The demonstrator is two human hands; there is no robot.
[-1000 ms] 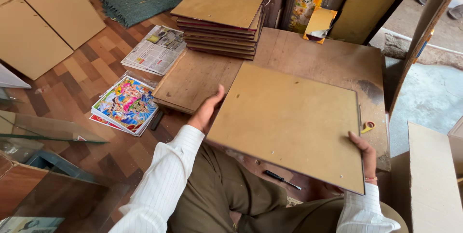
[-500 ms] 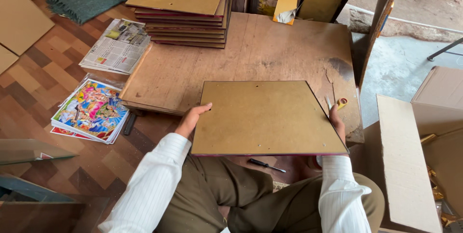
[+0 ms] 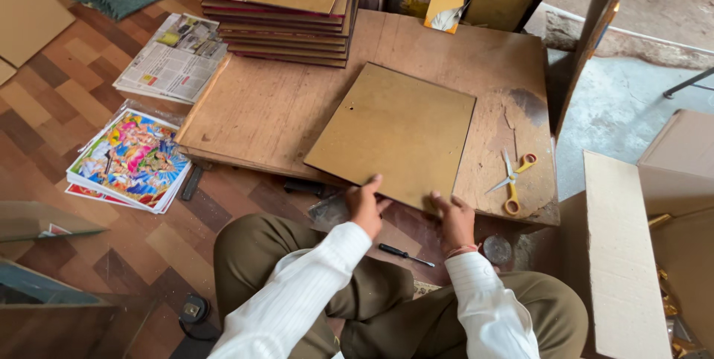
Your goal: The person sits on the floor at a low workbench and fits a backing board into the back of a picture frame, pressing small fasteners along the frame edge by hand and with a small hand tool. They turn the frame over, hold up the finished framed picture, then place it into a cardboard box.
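Two hands, left hand (image 3: 365,207), right hand (image 3: 454,219), gripping board (image 3: 394,131) near edge

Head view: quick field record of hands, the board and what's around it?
left hand: grips the near edge of the board
right hand: grips the same edge
board: tan, flat on the wooden table
scissors: yellow-handled, on table right of the board
stack of frames: far side of table
screwdriver: on floor between the hands

tan backing board (image 3: 394,132) flat on worktable (image 3: 268,106)
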